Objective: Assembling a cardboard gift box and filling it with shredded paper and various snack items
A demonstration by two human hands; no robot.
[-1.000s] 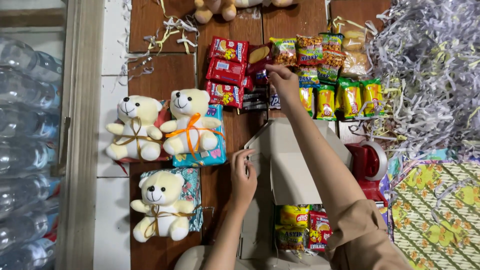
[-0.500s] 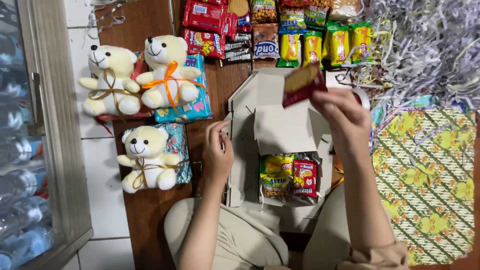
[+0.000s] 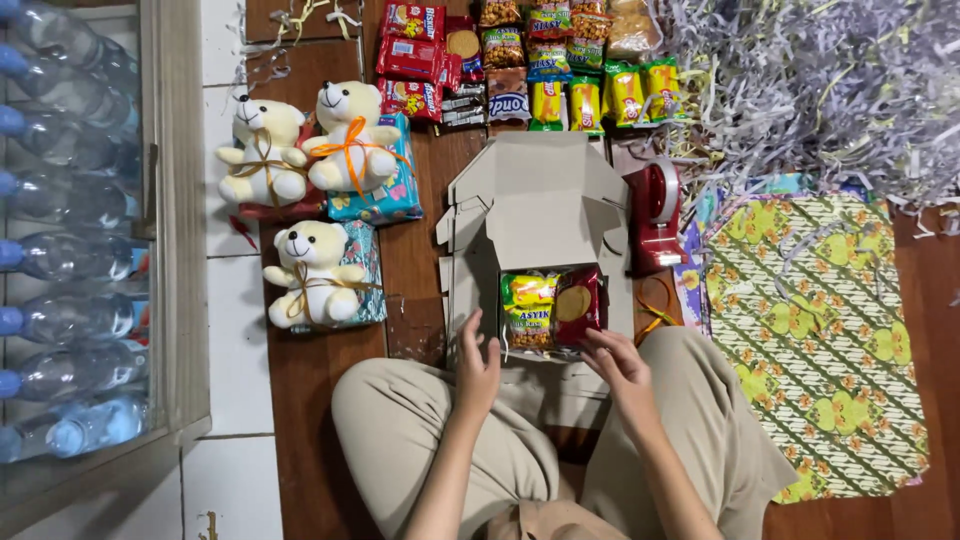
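Observation:
An open grey cardboard box (image 3: pixel 545 205) lies on the wooden floor in front of my crossed legs. Inside its lower part sit a yellow-green snack packet (image 3: pixel 529 310) and a dark red biscuit packet (image 3: pixel 578 304). My right hand (image 3: pixel 618 365) rests at the box's near edge, fingertips touching the red biscuit packet. My left hand (image 3: pixel 478 368) holds the box's near left edge, fingers spread on the cardboard.
Rows of snack packets (image 3: pixel 560 60) lie beyond the box. Three cream teddy bears (image 3: pixel 310 275) sit on gift packs to the left. A red tape dispenser (image 3: pixel 655 210), patterned wrapping paper (image 3: pixel 815 330) and shredded paper (image 3: pixel 820 90) are on the right. Water bottles (image 3: pixel 60 300) stand behind glass at far left.
My right hand took a red biscuit packet from the far rows, brought it back and set it in the box beside the yellow packet. The view tilted down toward my lap.

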